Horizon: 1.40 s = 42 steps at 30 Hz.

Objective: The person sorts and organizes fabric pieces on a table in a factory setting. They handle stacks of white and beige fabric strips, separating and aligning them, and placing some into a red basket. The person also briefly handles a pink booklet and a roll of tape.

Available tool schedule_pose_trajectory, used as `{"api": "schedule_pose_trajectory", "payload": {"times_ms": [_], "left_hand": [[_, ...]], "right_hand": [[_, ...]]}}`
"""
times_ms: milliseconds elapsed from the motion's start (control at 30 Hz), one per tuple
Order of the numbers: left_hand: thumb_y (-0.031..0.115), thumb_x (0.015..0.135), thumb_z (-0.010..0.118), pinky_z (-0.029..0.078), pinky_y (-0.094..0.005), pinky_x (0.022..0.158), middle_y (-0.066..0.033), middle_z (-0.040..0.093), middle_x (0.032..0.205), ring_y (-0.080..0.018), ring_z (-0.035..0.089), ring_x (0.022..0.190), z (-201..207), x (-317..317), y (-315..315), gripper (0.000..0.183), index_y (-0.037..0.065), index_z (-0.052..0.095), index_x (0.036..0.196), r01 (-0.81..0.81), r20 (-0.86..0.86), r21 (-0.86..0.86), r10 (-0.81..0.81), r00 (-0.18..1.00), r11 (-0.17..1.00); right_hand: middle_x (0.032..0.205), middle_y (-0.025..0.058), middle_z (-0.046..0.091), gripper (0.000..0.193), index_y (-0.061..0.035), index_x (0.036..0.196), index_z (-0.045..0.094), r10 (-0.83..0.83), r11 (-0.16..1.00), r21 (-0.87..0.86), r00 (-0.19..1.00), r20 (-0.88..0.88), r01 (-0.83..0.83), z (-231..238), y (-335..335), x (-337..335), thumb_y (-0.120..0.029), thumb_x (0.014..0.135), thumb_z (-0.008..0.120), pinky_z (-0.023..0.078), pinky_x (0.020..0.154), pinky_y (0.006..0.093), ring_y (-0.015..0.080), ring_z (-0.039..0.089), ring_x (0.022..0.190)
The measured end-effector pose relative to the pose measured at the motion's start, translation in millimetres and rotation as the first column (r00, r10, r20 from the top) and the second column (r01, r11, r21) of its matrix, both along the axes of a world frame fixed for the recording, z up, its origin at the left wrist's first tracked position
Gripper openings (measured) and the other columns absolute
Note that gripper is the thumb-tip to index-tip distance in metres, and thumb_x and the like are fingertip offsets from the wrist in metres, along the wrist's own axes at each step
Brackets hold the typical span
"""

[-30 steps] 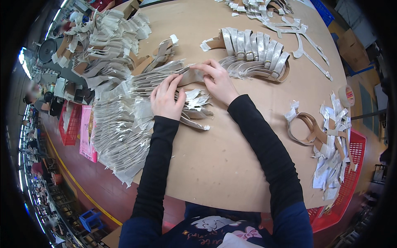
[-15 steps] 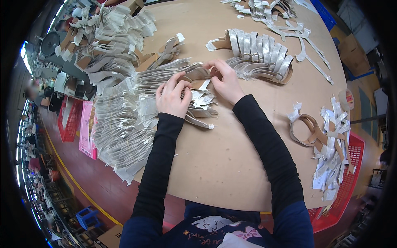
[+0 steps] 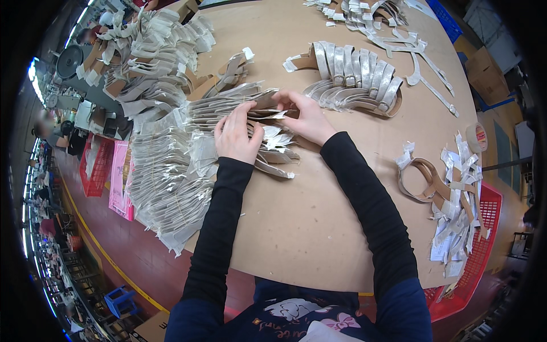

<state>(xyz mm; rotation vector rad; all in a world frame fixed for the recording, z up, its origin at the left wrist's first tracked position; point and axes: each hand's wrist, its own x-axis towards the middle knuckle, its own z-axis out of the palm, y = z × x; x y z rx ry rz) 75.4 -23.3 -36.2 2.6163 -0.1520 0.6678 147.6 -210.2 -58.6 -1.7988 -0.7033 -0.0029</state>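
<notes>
My left hand [image 3: 238, 132] is closed over a row of grey-silver sandal straps [image 3: 222, 108], its fingers bent onto them and its thumb lower at the side. Close by, my right hand [image 3: 305, 117] pinches the right end of a brown-backed strap [image 3: 269, 104] in the same row. White tape tabs [image 3: 276, 137] stick out from strap ends just below the fingers. The fingertips partly hide what they grip. Toward the wearer, a long bundle of grey straps [image 3: 165, 171] continues down the table's left side.
Buckled silver straps [image 3: 364, 74] stand in an arc beyond my right hand. More straps heap at the far left [image 3: 154, 62]. On the right lie a tape roll [image 3: 477, 138], curled brown straps [image 3: 419, 179] and white scraps [image 3: 456, 199], beside a red basket [image 3: 491, 214].
My right hand has shifted slightly left and down, closer to my left hand. The strap between them has tilted flatter; less of its brown side shows.
</notes>
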Motion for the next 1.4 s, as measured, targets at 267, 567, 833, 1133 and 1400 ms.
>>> {"api": "schedule_pose_trajectory", "payload": {"times_ms": [267,567,833,1133,1400], "left_hand": [[0.019,0.082,0.059,0.033,-0.0381,0.104,-0.0016,0.063,0.123,-0.0182,0.059,0.114,1.4,-1.1,-0.9,0.043,0.017,0.056,0.125,0.006,-0.004,0.007,-0.006,1.0,1.0],[0.021,0.081,0.058,0.034,-0.0385,0.104,-0.0001,0.064,0.12,-0.0181,0.059,0.114,-2.9,2.4,0.1,0.038,0.017,0.059,0.119,-0.004,0.005,-0.025,0.004,1.0,1.0],[0.028,0.076,0.062,0.029,-0.0449,0.112,-0.0016,0.064,0.119,-0.0262,0.046,0.133,-5.1,7.4,-0.6,0.036,0.016,0.062,0.11,-0.129,-0.005,0.019,0.13,0.992,0.991],[0.028,0.076,0.062,0.03,-0.0447,0.112,-0.0035,0.063,0.116,-0.0256,0.045,0.133,-17.1,11.3,3.8,0.035,0.014,0.063,0.108,-0.113,0.074,-0.003,0.112,0.991,0.994],[0.022,0.09,0.06,0.038,-0.0445,0.103,-0.0039,0.064,0.106,-0.0281,0.055,0.117,-26.5,7.9,8.8,0.012,0.015,0.065,0.098,-0.064,0.157,-0.015,0.066,0.985,0.998]], "right_hand": [[0.076,0.0149,0.063,0.03,0.0013,0.097,0.066,-0.009,0.982,-0.189,0.989,-0.148,-0.019,-9.7,0.1,10.9,-0.028,0.095,0.058,0.046,0.067,0.0378,0.0258,0.06,0.07],[0.096,0.0172,0.07,0.023,-0.004,0.11,0.068,-0.007,0.995,-0.096,0.984,0.176,0.024,-7.3,7.6,-6.7,-0.009,0.09,0.058,0.051,0.082,0.0409,0.0348,0.065,0.09],[0.098,0.0167,0.069,0.029,-0.0028,0.106,0.067,-0.206,0.965,-0.032,0.828,0.522,0.261,2.6,-5.0,-38.2,0.004,0.081,0.055,0.05,0.081,0.0436,0.036,0.064,0.09],[0.089,0.0173,0.067,0.027,-0.0002,0.108,0.066,-0.566,0.822,0.082,0.792,0.228,0.564,13.7,-62.7,-157.9,0.009,0.085,0.054,0.052,0.071,0.0363,0.0308,0.066,0.081],[0.083,0.0112,0.068,0.019,0.0062,0.108,0.064,-0.338,0.785,0.324,0.804,-0.489,0.528,30.9,-122.4,-317.1,0.002,0.093,0.053,0.054,0.068,0.0296,0.0184,0.066,0.074]]}}
